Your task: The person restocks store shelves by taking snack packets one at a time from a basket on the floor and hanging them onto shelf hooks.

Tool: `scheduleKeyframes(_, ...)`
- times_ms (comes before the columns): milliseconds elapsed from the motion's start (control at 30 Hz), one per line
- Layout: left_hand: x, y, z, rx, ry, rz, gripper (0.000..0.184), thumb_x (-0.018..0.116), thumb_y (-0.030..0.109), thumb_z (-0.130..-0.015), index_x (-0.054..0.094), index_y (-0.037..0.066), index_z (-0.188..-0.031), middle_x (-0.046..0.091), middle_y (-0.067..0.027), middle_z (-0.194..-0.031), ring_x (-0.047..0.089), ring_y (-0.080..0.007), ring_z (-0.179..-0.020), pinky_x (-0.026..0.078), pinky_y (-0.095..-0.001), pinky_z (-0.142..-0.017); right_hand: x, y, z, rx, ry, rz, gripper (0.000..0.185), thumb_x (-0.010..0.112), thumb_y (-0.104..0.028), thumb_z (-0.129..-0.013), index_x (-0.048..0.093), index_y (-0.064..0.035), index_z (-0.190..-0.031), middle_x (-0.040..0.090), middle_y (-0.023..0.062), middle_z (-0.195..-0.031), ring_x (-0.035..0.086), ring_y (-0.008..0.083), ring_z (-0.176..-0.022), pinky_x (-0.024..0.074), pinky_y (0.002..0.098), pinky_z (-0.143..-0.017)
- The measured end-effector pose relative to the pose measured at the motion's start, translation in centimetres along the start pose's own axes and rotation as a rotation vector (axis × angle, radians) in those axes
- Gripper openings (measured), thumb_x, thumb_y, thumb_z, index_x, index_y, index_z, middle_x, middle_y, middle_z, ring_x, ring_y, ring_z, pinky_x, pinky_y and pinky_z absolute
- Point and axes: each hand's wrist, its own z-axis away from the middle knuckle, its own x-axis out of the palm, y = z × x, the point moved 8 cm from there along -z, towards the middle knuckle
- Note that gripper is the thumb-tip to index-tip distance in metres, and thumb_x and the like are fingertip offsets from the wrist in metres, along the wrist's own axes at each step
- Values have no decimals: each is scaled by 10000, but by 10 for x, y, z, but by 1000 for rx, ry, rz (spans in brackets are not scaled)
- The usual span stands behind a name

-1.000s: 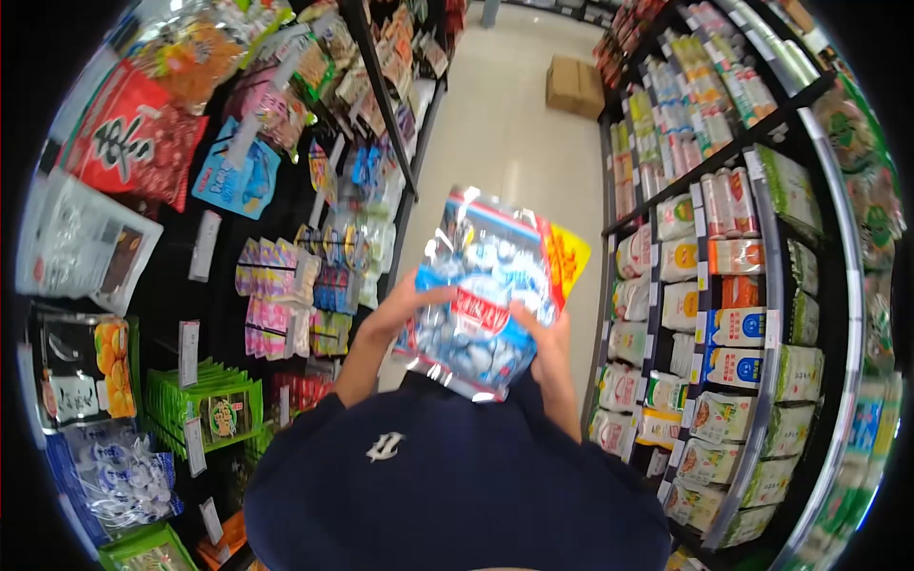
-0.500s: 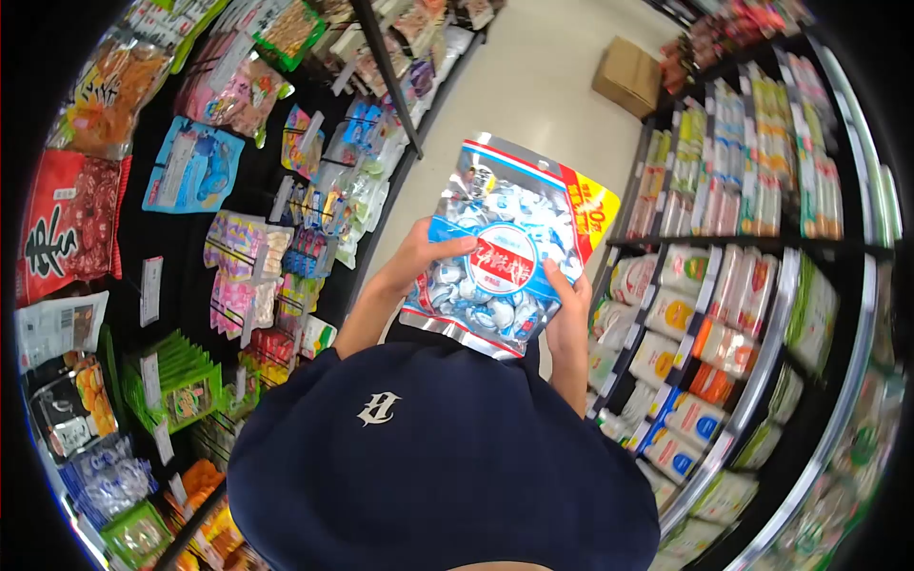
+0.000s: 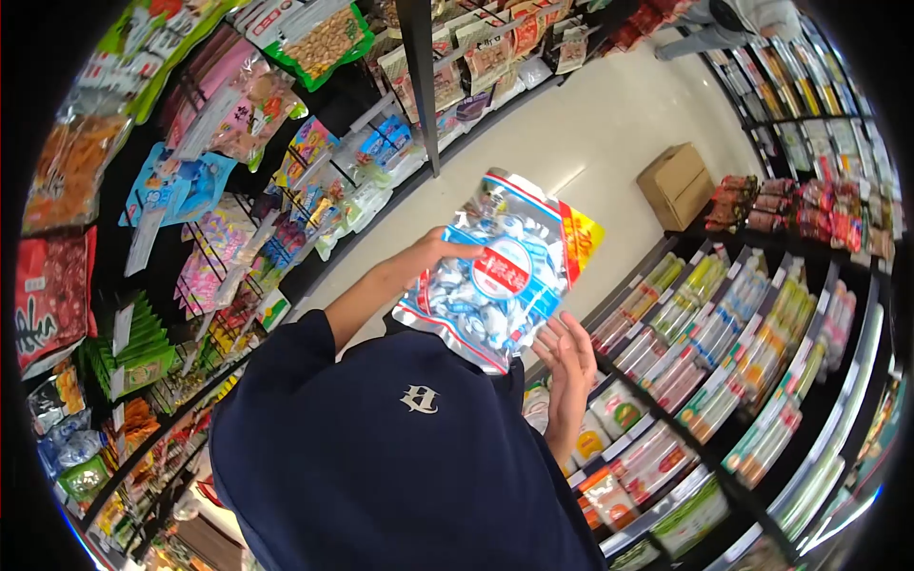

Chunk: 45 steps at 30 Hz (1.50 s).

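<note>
A silver and clear bag of candies (image 3: 495, 305) in blue and white wrappers is held up in front of my chest. It has a round red, white and blue label and a yellow corner. My left hand (image 3: 433, 255) grips its left edge, the thumb lying over the front and the other fingers hidden behind. Close by the bag's lower right edge, my right hand (image 3: 569, 354) is off its front, with fingers apart and nothing visible in them.
Hanging snack packets, such as a blue pouch (image 3: 186, 186), fill the left rack. Shelves of packaged goods (image 3: 705, 333) stand on the right. A cardboard box (image 3: 674, 187) sits on the aisle floor. A person (image 3: 728, 29) is at the far end.
My right hand has let go of the bag's right side and opened, moving down beside it. My left hand keeps its grip. The view has turned, bringing the far shelves and a person into sight.
</note>
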Motion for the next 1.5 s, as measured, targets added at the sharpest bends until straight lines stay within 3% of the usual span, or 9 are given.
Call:
scheduleKeyframes(167, -50, 40, -27, 60, 191, -24, 482, 696, 165, -847, 519, -3, -1263, 640, -111, -1157, 627, -174, -1032, 497, -337, -909, -9, -57, -64, -114, -38, -145, 377, 523, -190, -958, 480, 52, -1245, 623, 196, -1100, 647, 284, -961, 525, 407, -875)
scheduleKeyframes(300, -132, 27, -44, 302, 544, -32, 474, 736, 101, -793, 558, 6, -1222, 634, -106, -1179, 614, -182, -1056, 502, -339, -901, -8, -80, -107, -99, -79, -204, 328, 514, -180, -957, 502, 38, -1202, 637, 175, -1020, 653, 274, -912, 535, 405, -831)
scheduleKeyframes(433, -209, -11, -43, 194, 727, 147, 492, 737, 90, -786, 547, 13, -1233, 635, -83, -1164, 611, -183, -1038, 491, -341, -909, 5, -88, -133, 2, -178, -153, 305, 506, -192, -965, 510, 18, -1187, 633, 145, -977, 639, 237, -877, 535, 377, -803)
scheduleKeyframes(600, -255, -4, -34, 394, 908, -199, 476, 744, 90, -781, 560, -9, -1210, 643, -76, -1120, 599, -160, -1003, 474, -319, -877, 14, -103, -156, 69, -278, -65, 294, 505, -205, -970, 527, -2, -1181, 628, 124, -971, 627, 223, -875, 526, 364, -800)
scheduleKeyframes(933, -308, 2, -39, 471, 1026, -262, 501, 775, 149, -761, 583, -32, -1187, 666, -83, -1073, 604, -146, -956, 461, -290, -858, 8, -115, -175, 39, -252, -10, 299, 502, -208, -965, 522, 1, -1178, 622, 115, -959, 617, 216, -881, 490, 369, -893)
scheduleKeyframes(1133, -340, -10, -44, 423, 1096, -391, 417, 760, 130, -729, 645, -11, -1105, 685, -84, -1003, 619, -159, -894, 474, -311, -802, 23, -115, -167, 26, -263, -32, 275, 516, -192, -968, 535, 19, -1142, 639, 132, -912, 632, 231, -826, 504, 388, -858)
scheduleKeyframes(1167, -341, -15, -44, 344, 1071, -375, 485, 766, 116, -742, 600, -1, -1182, 660, -92, -1112, 601, -167, -995, 447, -302, -888, 22, -113, -166, 28, -262, -28, 275, 516, -192, -968, 535, 19, -1142, 639, 132, -912, 632, 231, -826, 504, 388, -858)
scheduleKeyframes(1400, -375, -30, -52, 401, 1106, -324, 462, 763, 109, -740, 616, 4, -1166, 663, -85, -1104, 603, -164, -984, 447, -302, -887, 25, -100, -166, 46, -280, -21, 271, 516, -204, -973, 546, 11, -1134, 641, 131, -911, 629, 227, -825, 498, 376, -848)
scheduleKeyframes(1500, -384, -22, -47, 518, 1214, -180, 360, 789, 111, -683, 700, -3, -1012, 703, -78, -946, 622, -143, -854, 481, -301, -791, 31, -105, -163, 34, -298, -9, 267, 514, -202, -975, 549, 13, -1129, 643, 130, -909, 629, 223, -820, 498, 372, -845)
